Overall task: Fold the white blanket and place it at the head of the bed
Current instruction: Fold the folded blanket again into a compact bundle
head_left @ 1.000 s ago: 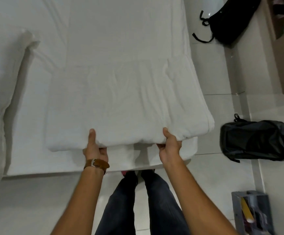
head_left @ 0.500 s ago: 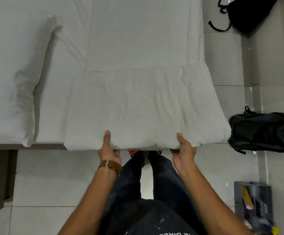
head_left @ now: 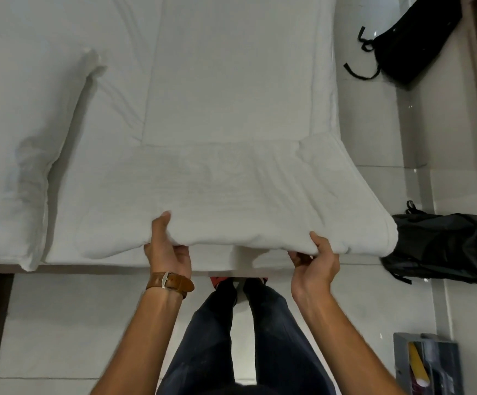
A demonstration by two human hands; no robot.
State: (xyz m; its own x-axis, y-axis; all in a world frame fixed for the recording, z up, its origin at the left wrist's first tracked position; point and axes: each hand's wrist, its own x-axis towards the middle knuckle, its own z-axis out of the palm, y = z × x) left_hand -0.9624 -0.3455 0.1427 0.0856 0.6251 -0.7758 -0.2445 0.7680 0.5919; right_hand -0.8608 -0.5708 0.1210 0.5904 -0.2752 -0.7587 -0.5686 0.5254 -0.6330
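The white blanket [head_left: 231, 192] lies folded in a thick wide stack on the bed [head_left: 231, 81], its near edge lifted off the mattress. My left hand [head_left: 167, 249], with a brown watch strap on the wrist, grips that near edge with the thumb on top and fingers underneath. My right hand [head_left: 315, 260] holds the same edge further right in the same way. The blanket's right end overhangs the bed's side. A white pillow [head_left: 17, 155] lies at the left, at the head of the bed.
A dark grey backpack [head_left: 442, 246] lies on the tiled floor right of the bed, a black bag [head_left: 414, 38] further back. A grey box with tools [head_left: 428, 366] stands at the bottom right. My legs stand at the bed's edge.
Both hands have raised the blanket's near edge higher off the mattress. The view has shifted, so the pillow at the left shows more.
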